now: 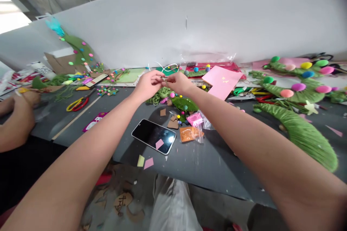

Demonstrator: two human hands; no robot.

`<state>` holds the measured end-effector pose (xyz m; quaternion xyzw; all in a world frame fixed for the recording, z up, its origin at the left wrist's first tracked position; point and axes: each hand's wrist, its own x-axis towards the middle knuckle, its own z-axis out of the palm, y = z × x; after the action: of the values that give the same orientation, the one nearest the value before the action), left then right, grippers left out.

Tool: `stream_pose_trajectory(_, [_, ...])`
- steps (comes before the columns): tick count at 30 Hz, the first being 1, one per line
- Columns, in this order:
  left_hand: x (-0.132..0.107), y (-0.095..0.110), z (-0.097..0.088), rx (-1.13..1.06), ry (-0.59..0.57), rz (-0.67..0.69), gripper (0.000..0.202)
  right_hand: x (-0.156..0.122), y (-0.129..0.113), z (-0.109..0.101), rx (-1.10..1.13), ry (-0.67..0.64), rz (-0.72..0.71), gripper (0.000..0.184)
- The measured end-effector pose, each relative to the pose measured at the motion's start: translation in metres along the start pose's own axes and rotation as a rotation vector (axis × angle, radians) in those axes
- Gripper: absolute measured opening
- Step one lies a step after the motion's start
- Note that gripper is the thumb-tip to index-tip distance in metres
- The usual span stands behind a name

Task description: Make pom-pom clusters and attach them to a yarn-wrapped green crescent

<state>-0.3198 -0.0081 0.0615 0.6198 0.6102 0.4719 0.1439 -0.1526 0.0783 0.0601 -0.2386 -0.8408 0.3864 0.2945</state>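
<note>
Meeting above the far middle of the bench (217, 162), the left hand (148, 85) and right hand (181, 83) face each other fingertip to fingertip. Both are closed to a pinch, thumb against forefinger, on a thin strand (164, 78) that spans the short gap between them; its material is too small to tell. Strand and hands are raised off the bench. Directly beneath lies a loose hank of green yarn (158, 96), with a dark green felt piece (185, 104) just beside it. Nearer the person lie a phone (153, 136), screen up, and an orange packet (190, 133). A pink sheet (222, 81) lies right of the hands. At far left, a co-worker's hand (28, 97) rests near scissors (78, 104).
</note>
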Motion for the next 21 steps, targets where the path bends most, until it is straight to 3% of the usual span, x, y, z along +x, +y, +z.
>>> stream_pose_trajectory(2, [0.001, 0.001, 0.0, 0.007, -0.021, -0.004, 0.031, -0.002, 0.002, 0.002, 0.008, 0.055, -0.007, 0.03])
stream_pose_trajectory(5, [0.0, 0.002, 0.002, 0.021, -0.023, -0.009, 0.034, -0.004, 0.006, 0.002, 0.095, 0.132, -0.037, 0.023])
stream_pose_trajectory(10, [-0.003, 0.008, 0.008, 0.015, 0.016, -0.036, 0.036, -0.006, 0.01, 0.007, 0.198, 0.124, -0.029, 0.018])
stream_pose_trajectory(15, [-0.005, 0.003, 0.008, 0.042, -0.011, -0.038, 0.035, -0.002, 0.005, 0.014, 0.416, 0.188, 0.119, 0.016])
stream_pose_trajectory(21, [-0.008, -0.005, 0.004, 0.037, 0.001, -0.004, 0.034, 0.0, -0.008, 0.009, 0.751, 0.091, 0.275, 0.017])
